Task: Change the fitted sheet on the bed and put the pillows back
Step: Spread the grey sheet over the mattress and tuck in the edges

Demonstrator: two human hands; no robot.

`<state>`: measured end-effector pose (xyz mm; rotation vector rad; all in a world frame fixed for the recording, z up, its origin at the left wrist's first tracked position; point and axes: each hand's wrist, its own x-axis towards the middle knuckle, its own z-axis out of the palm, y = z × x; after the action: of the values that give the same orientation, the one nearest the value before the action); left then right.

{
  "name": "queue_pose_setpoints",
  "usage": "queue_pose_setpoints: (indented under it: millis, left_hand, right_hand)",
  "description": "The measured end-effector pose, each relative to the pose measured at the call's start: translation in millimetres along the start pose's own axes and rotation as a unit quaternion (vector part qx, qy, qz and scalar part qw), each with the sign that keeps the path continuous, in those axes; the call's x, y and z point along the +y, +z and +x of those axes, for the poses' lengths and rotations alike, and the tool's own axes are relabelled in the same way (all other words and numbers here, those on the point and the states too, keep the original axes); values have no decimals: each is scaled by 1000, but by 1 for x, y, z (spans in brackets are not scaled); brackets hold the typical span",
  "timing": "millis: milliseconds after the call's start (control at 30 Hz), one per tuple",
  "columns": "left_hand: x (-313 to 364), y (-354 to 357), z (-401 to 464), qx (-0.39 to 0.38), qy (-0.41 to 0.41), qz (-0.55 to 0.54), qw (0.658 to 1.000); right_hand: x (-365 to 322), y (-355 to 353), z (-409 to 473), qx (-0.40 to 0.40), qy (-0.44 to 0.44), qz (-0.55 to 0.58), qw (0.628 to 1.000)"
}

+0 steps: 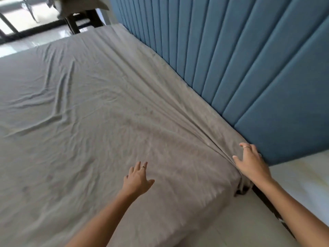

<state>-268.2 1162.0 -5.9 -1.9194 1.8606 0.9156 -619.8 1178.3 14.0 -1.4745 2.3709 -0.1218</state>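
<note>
A grey fitted sheet (99,107) covers the mattress, creased in long folds that run toward the near corner by the headboard. My left hand (138,179) lies flat on the sheet near that corner, fingers spread and straight. My right hand (251,162) sits at the corner itself, fingers spread over the bunched sheet where it wraps the mattress edge against the headboard. A bit of dark patterned fabric (243,188) shows below the corner. No pillows lie on the bed.
A blue padded headboard (231,56) with vertical panels runs along the bed's right side. White tiled floor (236,220) lies below me. At the far top left, a dark chair (83,20) with pale bedding (80,6) stands by a window.
</note>
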Motion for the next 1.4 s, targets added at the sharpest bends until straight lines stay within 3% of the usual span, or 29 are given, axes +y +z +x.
queue_pose_setpoints:
  millis: [167,333,467,633,700,800,933,1033,1200,1400]
  left_hand:
    - [-30,2,9,20,11,33,999]
    - [-55,25,7,10,52,77,996]
    - [-61,43,15,61,95,93,989]
    - [-53,80,27,86,122,35,988]
    - [-44,93,29,80,147,19,986]
    - [-14,104,29,89,132,11,987]
    - [28,99,24,80,98,-12,992]
    - [55,96,25,103,65,-45,991]
    - [75,97,14,156,-3,-58,986]
    - [63,126,-28,128,-39,-41,990]
  right_hand:
    - [-57,3,53,-49,-11,-161,986]
    - [-90,22,90,-32,-33,-258,965]
    - [-108,32,112,-26,-39,-285,957]
    - [-106,51,126,-81,-6,-286,955]
    - [-97,61,133,-105,-17,-262,959]
    - [-83,61,155,-106,-14,-103,989]
    - [-68,51,152,48,53,158,985]
    - [-57,48,135,66,50,173,982]
    - [-15,78,129,27,-99,62,993]
    - [18,66,122,-8,-228,-27,973]
